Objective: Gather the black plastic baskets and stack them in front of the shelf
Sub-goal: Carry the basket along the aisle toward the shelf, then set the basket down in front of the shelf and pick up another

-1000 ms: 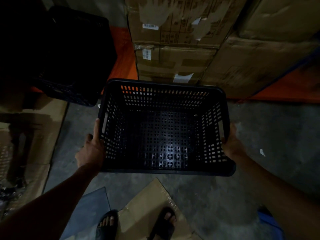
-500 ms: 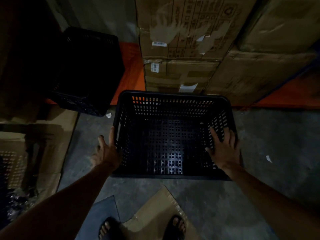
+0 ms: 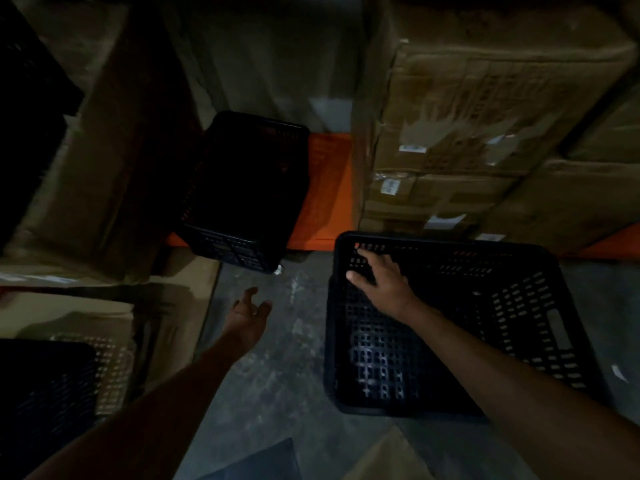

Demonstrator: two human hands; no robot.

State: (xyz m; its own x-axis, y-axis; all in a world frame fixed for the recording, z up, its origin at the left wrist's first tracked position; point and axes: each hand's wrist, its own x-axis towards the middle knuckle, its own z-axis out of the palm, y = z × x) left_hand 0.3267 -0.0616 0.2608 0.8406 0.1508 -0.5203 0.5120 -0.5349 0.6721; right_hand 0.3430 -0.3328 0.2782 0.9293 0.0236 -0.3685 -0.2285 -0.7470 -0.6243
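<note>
A black perforated plastic basket (image 3: 519, 306) stands upright on the concrete floor at the right, in front of the orange shelf (image 3: 327, 188). My right hand (image 3: 379, 284) is spread palm down over its far left corner, fingers apart, not closed around the rim. A second black basket (image 3: 249, 192) sits tilted on the shelf, its near corner hanging over the edge. My left hand (image 3: 247, 311) hovers open above the floor just below that basket, holding nothing. A third dark basket (image 3: 45, 393) shows at the lower left.
Stacked cardboard boxes (image 3: 485, 133) fill the shelf behind the floor basket. More cartons (image 3: 104, 168) and flattened cardboard (image 3: 166, 323) lie to the left. Another dark crate (image 3: 24, 98) sits at the top left. Bare concrete floor (image 3: 287, 358) runs between my arms.
Both hands have let go of the basket, which now rests on the floor. The view swung left; my left hand moved toward the basket on the shelf, and my right hand shifted to the floor basket's far left corner.
</note>
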